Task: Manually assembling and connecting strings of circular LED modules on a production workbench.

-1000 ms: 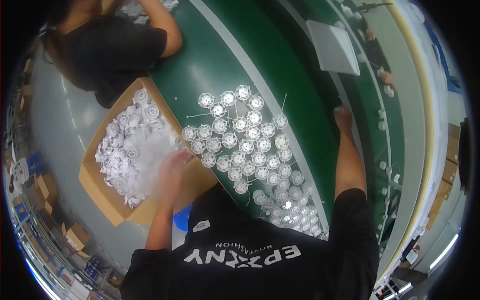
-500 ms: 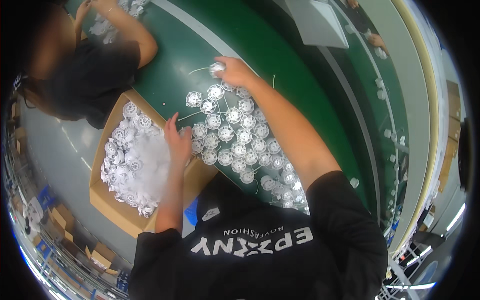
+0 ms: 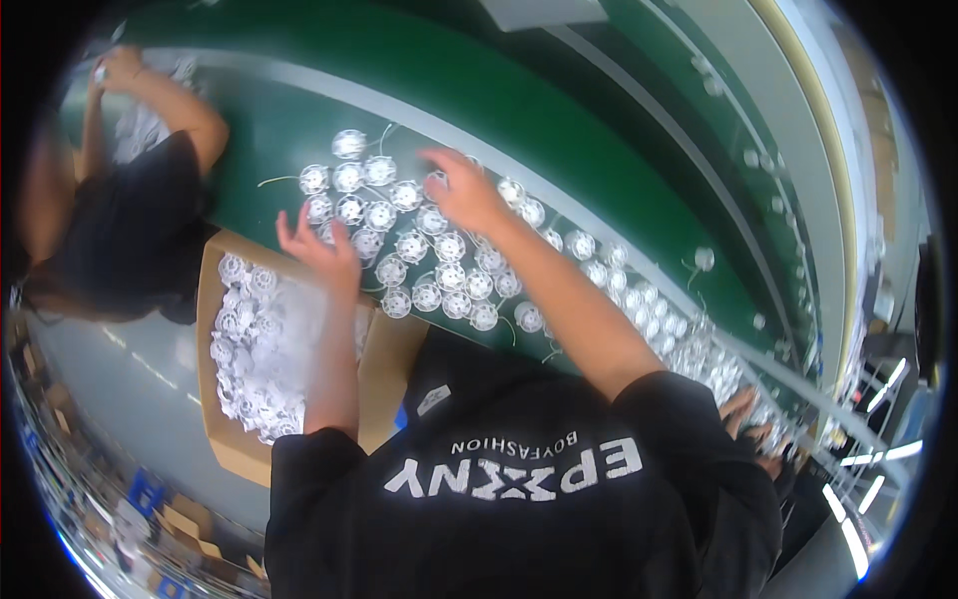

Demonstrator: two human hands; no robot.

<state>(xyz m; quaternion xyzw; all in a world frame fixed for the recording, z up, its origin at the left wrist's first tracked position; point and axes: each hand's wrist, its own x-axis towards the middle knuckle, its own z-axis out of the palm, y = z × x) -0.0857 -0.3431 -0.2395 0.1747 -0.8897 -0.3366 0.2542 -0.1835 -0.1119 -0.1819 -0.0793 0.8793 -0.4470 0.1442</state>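
Many white round parts [image 3: 439,270] with thin wires lie in rows on a green belt [image 3: 599,150]. My right hand [image 3: 464,192] rests flat on the far rows, fingers spread over one part; I see nothing gripped in it. My left hand [image 3: 321,250] hovers with fingers apart at the near left end of the rows, just above the far edge of a cardboard box [image 3: 225,444]. The box is heaped with more of the same white parts [image 3: 261,349]. My black shirt hides the belt's near edge.
On the left another person in a black shirt [image 3: 130,240] leans over the belt, one hand [image 3: 120,68] on a second pile of white parts. More parts [image 3: 689,349] trail along the belt to the right, near someone's hand [image 3: 743,407].
My right hand has drawn back from the far edge of the rows toward their middle. My left hand has lifted from the box to the near rows. The view has swung left.
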